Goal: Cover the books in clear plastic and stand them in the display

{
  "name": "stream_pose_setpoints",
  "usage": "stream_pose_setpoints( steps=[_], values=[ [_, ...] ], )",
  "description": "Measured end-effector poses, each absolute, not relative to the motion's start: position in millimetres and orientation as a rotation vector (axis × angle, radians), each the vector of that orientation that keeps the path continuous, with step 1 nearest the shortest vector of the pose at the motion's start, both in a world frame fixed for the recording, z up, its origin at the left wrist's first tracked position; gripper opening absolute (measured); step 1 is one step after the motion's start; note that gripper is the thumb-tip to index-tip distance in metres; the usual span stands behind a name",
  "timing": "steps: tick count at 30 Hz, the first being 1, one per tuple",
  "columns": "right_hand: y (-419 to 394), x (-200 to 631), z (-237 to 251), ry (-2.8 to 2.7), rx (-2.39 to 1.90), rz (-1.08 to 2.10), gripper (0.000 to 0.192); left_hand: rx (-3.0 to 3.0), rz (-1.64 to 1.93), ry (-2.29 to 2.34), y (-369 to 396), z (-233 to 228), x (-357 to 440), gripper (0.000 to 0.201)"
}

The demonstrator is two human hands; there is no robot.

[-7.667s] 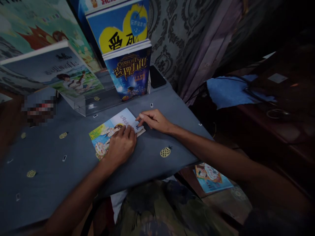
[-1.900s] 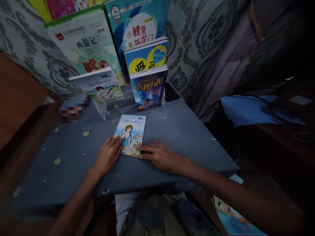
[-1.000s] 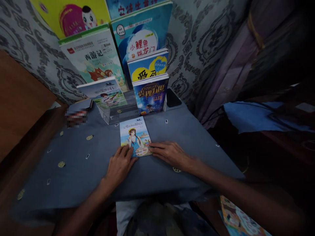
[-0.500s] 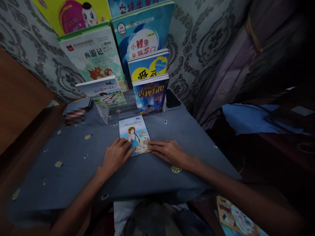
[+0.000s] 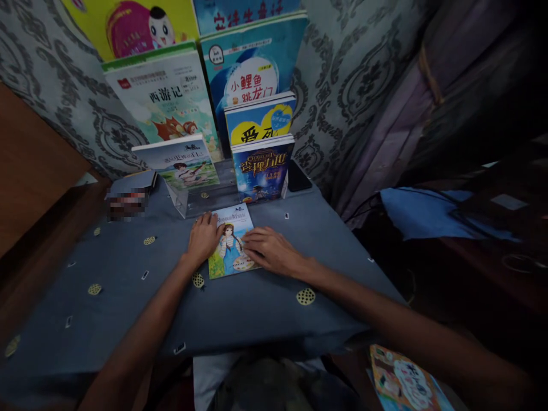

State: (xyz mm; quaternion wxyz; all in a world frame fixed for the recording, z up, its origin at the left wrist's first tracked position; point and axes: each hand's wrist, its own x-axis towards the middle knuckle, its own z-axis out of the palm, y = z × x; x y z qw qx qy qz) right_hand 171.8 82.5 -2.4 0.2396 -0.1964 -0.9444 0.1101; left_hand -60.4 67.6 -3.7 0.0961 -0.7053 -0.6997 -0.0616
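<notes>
Near the back edge of the grey table (image 5: pixel 128 308), a small picture book (image 5: pixel 231 242) lay flat. Left hand (image 5: pixel 204 237) pressed its left side, fingers spread; right hand (image 5: pixel 270 251) lay flat on its right edge.

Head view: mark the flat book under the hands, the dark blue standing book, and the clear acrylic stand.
flat book (image 5: pixel 231 251), head view, cover picture between the hands.
dark blue standing book (image 5: pixel 262 168), head view, middle of its front cover.
clear acrylic stand (image 5: pixel 201 200), head view, its bare front tray.
</notes>
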Motion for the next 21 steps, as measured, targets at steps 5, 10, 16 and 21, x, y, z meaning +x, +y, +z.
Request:
stream_pose_setpoints(
  steps=[5, 10, 16, 21],
  values=[
    [111, 118, -10, -2.656, -0.645, 0.286, 0.036, -2.125, -0.326, -2.016, 67, -12, -69, 0.035],
    [131, 96, -17, -2.609, -0.851, 0.292, 0.038, -2.140, -0.411, -2.033, 71, -16, -73, 0.031],
    [133, 94, -22, -2.540, -0.978, 0.305, 0.044, -2.144, -0.345, -2.074, 70, -6, -69, 0.027],
    [129, 97, -25, -2.442, -1.073, 0.295, 0.045, -2.094, -0.279, -2.094, 64, 2, -64, 0.026]
  ],
)
